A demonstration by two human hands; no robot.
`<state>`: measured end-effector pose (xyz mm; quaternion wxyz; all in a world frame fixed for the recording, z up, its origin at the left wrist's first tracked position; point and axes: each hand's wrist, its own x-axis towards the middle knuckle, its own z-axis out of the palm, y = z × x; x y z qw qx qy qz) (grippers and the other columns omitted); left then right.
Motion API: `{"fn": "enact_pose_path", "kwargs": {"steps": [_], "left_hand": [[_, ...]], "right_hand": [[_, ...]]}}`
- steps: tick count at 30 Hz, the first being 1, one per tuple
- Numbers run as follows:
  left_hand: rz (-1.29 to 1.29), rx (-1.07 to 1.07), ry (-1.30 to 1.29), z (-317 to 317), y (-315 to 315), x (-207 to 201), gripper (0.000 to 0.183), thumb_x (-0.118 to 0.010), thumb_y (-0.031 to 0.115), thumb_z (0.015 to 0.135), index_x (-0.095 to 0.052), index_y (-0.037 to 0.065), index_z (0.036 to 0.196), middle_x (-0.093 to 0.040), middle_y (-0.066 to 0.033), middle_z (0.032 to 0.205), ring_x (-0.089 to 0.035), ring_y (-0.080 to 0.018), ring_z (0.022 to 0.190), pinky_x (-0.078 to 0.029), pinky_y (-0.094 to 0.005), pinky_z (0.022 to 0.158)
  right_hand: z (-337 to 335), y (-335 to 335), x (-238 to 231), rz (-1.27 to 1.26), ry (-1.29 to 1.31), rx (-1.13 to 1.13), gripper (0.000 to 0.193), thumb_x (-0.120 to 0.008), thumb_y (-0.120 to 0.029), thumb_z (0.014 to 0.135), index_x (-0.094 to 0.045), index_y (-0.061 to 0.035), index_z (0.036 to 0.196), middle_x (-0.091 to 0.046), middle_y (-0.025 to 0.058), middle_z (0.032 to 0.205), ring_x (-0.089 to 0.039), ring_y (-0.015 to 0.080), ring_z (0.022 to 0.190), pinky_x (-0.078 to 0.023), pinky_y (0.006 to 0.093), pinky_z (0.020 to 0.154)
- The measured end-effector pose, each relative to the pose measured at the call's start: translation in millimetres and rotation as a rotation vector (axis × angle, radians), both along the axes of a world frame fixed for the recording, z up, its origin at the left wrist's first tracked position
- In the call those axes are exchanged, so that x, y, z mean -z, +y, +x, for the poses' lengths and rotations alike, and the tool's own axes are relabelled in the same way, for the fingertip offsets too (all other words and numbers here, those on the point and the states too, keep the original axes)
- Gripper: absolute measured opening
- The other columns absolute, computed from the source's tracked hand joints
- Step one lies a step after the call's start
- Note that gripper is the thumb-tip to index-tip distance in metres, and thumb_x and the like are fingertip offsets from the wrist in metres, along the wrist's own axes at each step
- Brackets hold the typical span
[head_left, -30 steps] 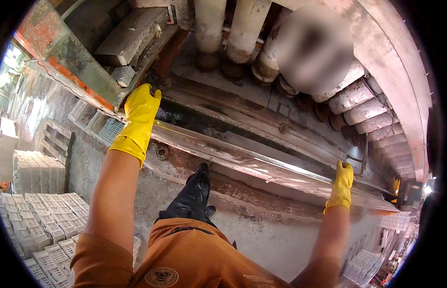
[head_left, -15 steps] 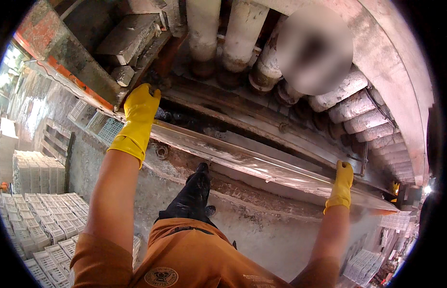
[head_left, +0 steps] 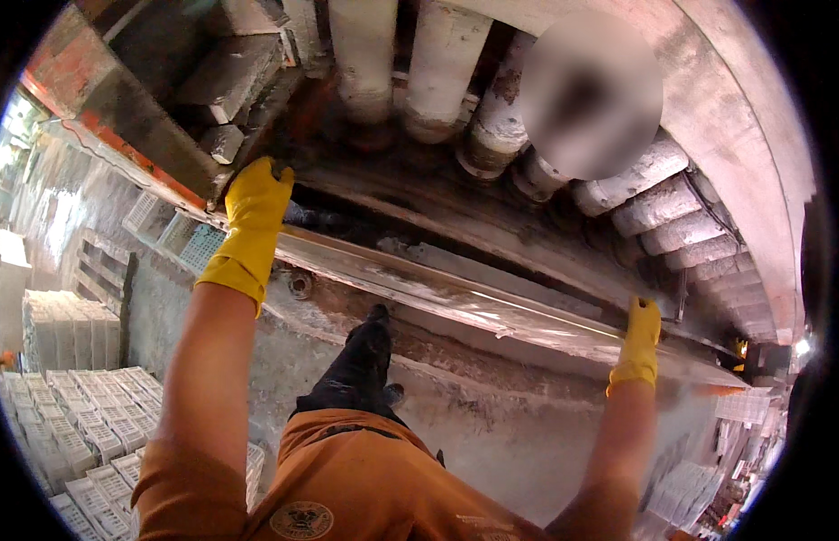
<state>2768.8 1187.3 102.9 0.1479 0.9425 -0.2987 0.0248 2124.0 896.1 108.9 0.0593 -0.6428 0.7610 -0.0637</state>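
My left hand (head_left: 255, 194), in a yellow rubber glove, is closed at the left end of a long, wet-looking metal panel (head_left: 419, 290). Its fingertips curl away from me, beside the machine's dark inner edge. Toward the panel's right part, my right hand (head_left: 640, 332), gloved the same way, is closed with its fingers curled over the upper edge. Both arms are stretched wide, with the panel running between them. The glove backs hide just where the fingers press.
Behind the panel stand thick pale rollers (head_left: 446, 72) in a curved row. A rusty orange-edged frame (head_left: 122, 135) rises at left. White crates (head_left: 72, 329) are stacked on the wet floor, with a pallet (head_left: 102, 275) near them. My dark boot (head_left: 370, 347) is below the panel.
Both hands stay closed and nearly in place. The light streak on the panel has shifted, and the whole view has moved slightly.
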Motion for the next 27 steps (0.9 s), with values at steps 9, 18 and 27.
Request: {"fn": "enact_pose_path", "kwargs": {"steps": [9, 18, 27], "left_hand": [[0.020, 0.002, 0.019, -6, -9, -3, 0.050, -0.063, 0.045, 0.092, -0.067, 0.006, 0.123, -0.069, -0.0214, 0.121, -0.064, -0.0397, 0.114, -0.050, -0.0471, 0.098], [0.054, -0.013, 0.068, -22, 10, -8, 0.048, -0.065, 0.043, 0.091, -0.067, 0.007, 0.123, -0.069, -0.0184, 0.123, -0.064, -0.0371, 0.115, -0.050, -0.0443, 0.098], [0.020, -0.024, 0.038, -32, 24, 5, 0.046, -0.067, 0.043, 0.090, -0.069, 0.009, 0.121, -0.072, -0.0136, 0.118, -0.067, -0.0341, 0.112, -0.052, -0.0439, 0.095]], "right_hand": [[19, 7, -18, 0.057, -0.128, 0.160, 0.051, -0.062, -0.046, 0.088, -0.072, -0.0039, 0.114, -0.073, 0.0195, 0.112, -0.069, 0.0366, 0.107, -0.052, 0.0445, 0.092], [-36, 10, 24, -0.042, 0.003, -0.019, 0.050, -0.062, -0.045, 0.089, -0.071, -0.0015, 0.111, -0.073, 0.0207, 0.104, -0.071, 0.0363, 0.096, -0.056, 0.0454, 0.082], [-18, 56, 1, 0.033, -0.261, 0.153, 0.046, -0.064, -0.041, 0.091, -0.070, -0.0001, 0.110, -0.074, 0.0176, 0.098, -0.071, 0.0301, 0.084, -0.058, 0.0415, 0.072]]}}
